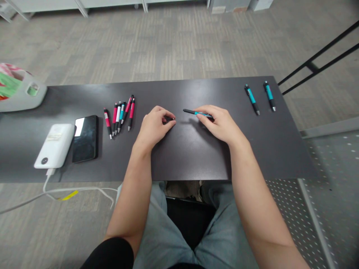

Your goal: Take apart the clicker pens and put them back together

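Observation:
My right hand (217, 121) is closed around a teal pen (199, 114), held above the table with its black end pointing left. Across a small gap, my left hand (155, 125) has its thumb and fingers drawn together; something small and dark may be between the fingertips, too hidden to name. Left of that hand lies a loose bunch of pens: red pens (131, 115), a white pen (117, 116) and a blue-teal pen (122, 116). At the right end of the table lie two more teal pens (251, 98), side by side and apart.
On the left of the dark table (190, 160) lie a black phone (86, 140) and a white power bank (56, 144) with a white cable (75, 189) hanging over the front edge. A white basket (25, 97) stands at the far left. A black metal frame (316, 67) rises at the right.

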Available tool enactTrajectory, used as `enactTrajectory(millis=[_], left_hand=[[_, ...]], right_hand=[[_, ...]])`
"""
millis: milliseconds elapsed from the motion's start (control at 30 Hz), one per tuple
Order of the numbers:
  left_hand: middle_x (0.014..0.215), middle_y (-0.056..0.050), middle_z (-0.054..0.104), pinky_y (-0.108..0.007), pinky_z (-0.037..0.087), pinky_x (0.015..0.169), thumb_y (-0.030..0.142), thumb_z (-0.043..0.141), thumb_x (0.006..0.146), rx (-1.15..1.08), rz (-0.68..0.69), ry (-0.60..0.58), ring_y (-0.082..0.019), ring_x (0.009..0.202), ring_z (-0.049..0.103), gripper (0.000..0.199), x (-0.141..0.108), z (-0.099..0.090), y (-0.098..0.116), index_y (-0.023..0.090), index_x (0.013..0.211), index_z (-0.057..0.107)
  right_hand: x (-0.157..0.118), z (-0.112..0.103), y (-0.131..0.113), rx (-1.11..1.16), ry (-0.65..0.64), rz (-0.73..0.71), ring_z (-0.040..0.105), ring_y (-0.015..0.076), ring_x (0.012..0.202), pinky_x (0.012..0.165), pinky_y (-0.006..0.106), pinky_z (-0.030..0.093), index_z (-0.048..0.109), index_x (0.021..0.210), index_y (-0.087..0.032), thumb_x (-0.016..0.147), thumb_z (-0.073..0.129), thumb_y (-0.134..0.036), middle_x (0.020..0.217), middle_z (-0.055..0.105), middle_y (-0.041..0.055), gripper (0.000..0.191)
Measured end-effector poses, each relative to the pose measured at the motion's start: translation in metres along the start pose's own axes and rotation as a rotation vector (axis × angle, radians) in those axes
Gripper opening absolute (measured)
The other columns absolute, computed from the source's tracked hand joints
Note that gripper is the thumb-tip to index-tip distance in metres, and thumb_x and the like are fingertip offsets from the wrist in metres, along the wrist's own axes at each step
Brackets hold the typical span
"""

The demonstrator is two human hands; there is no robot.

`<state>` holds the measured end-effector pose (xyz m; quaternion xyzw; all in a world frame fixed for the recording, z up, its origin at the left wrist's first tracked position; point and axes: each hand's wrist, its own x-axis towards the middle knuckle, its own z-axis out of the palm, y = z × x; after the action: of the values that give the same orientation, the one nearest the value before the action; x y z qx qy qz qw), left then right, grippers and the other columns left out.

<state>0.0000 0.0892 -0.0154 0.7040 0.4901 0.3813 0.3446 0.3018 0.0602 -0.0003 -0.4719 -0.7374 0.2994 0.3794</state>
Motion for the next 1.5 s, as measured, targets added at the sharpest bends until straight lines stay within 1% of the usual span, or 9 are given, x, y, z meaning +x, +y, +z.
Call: enactTrajectory(millis=[133, 267, 500, 633, 767, 900, 1167, 1333, 1500], left_hand=[[0.125, -0.009, 0.084, -0.044, 0.067, 0.1, 0.051, 0.113, 0.088, -0.102, 0.071, 0.039, -0.026, 0.094, 0.075, 0.043, 0.002, 0.002, 0.012, 0.029, 0.121, 0.094], [0.125, -0.011, 0.092, -0.045, 0.071, 0.102, 0.073, 0.103, 0.103, -0.471, 0.12, -0.015, -0.031, 0.11, 0.086, 0.052, 0.004, 0.01, 0.035, 0.032, 0.133, 0.095], [0.109, -0.008, 0.093, -0.036, 0.07, 0.072, 0.077, 0.105, 0.101, -0.729, 0.084, -0.014, -0.021, 0.079, 0.08, 0.053, 0.004, 0.027, 0.043, 0.03, 0.124, 0.097], [0.1, -0.006, 0.09, -0.034, 0.07, 0.071, 0.076, 0.106, 0.101, -0.758, 0.119, 0.176, -0.019, 0.076, 0.079, 0.051, 0.007, 0.043, 0.045, 0.027, 0.109, 0.093], [0.102, -0.005, 0.09, -0.035, 0.074, 0.085, 0.075, 0.109, 0.097, -0.75, 0.137, 0.348, -0.023, 0.094, 0.088, 0.052, 0.008, 0.055, 0.048, 0.027, 0.104, 0.091], [0.102, -0.003, 0.089, -0.036, 0.075, 0.093, 0.075, 0.114, 0.09, -0.709, 0.118, 0.398, -0.021, 0.094, 0.088, 0.055, 0.009, 0.053, 0.046, 0.027, 0.1, 0.089], [0.092, -0.001, 0.083, -0.032, 0.07, 0.079, 0.08, 0.114, 0.085, -0.639, 0.081, 0.32, -0.018, 0.079, 0.082, 0.063, 0.011, 0.045, 0.044, 0.026, 0.095, 0.085], [0.087, 0.0, 0.079, -0.03, 0.063, 0.072, 0.087, 0.111, 0.085, -0.56, 0.073, 0.307, -0.016, 0.076, 0.077, 0.068, 0.009, 0.043, 0.042, 0.025, 0.095, 0.083], [0.086, 0.0, 0.079, -0.03, 0.059, 0.07, 0.083, 0.11, 0.089, -0.507, 0.082, 0.304, -0.015, 0.073, 0.073, 0.063, 0.006, 0.042, 0.041, 0.026, 0.097, 0.084]], right_hand=[[0.001, 0.003, -0.011, 0.127, -0.008, 0.105, 0.076, 0.0319, 0.095, 0.092, 0.046, 0.063, 0.089, 0.125, -0.029, 0.116, 0.077, -0.079, 0.094, 0.077, 0.0063, 0.052], [0.002, 0.01, -0.035, 0.476, -0.114, 0.244, 0.052, 0.0216, 0.07, 0.063, 0.036, 0.045, 0.084, 0.119, -0.029, 0.112, 0.076, -0.091, 0.077, 0.051, -0.0016, 0.063], [0.002, 0.035, -0.057, 0.866, -0.3, 0.335, 0.019, 0.0164, 0.061, 0.055, 0.035, 0.018, 0.076, 0.1, -0.029, 0.111, 0.08, -0.087, 0.074, 0.035, -0.0064, 0.059], [0.005, 0.043, -0.052, 0.597, -0.139, 0.271, 0.043, 0.022, 0.067, 0.058, 0.036, 0.04, 0.076, 0.106, -0.031, 0.113, 0.074, -0.09, 0.078, 0.049, -0.0014, 0.059], [0.009, 0.049, -0.046, 0.237, 0.039, 0.092, 0.073, 0.0321, 0.098, 0.088, 0.045, 0.066, 0.078, 0.116, -0.031, 0.115, 0.074, -0.087, 0.101, 0.073, 0.008, 0.056], [0.007, 0.053, -0.039, 0.102, 0.141, 0.012, 0.077, 0.0344, 0.103, 0.098, 0.05, 0.069, 0.079, 0.124, -0.031, 0.117, 0.072, -0.086, 0.107, 0.077, 0.0102, 0.056], [0.007, 0.049, -0.024, 0.05, 0.142, -0.038, 0.077, 0.0356, 0.114, 0.106, 0.051, 0.068, 0.082, 0.122, -0.032, 0.124, 0.066, -0.077, 0.115, 0.079, 0.0115, 0.048], [0.006, 0.048, -0.021, 0.067, 0.146, -0.009, 0.075, 0.0337, 0.1, 0.098, 0.051, 0.069, 0.078, 0.137, -0.033, 0.122, 0.071, -0.073, 0.107, 0.078, 0.0085, 0.043], [0.007, 0.046, -0.021, 0.057, 0.128, -0.029, 0.078, 0.0375, 0.118, 0.11, 0.053, 0.067, 0.082, 0.124, -0.032, 0.122, 0.068, -0.075, 0.117, 0.082, 0.012, 0.045]])
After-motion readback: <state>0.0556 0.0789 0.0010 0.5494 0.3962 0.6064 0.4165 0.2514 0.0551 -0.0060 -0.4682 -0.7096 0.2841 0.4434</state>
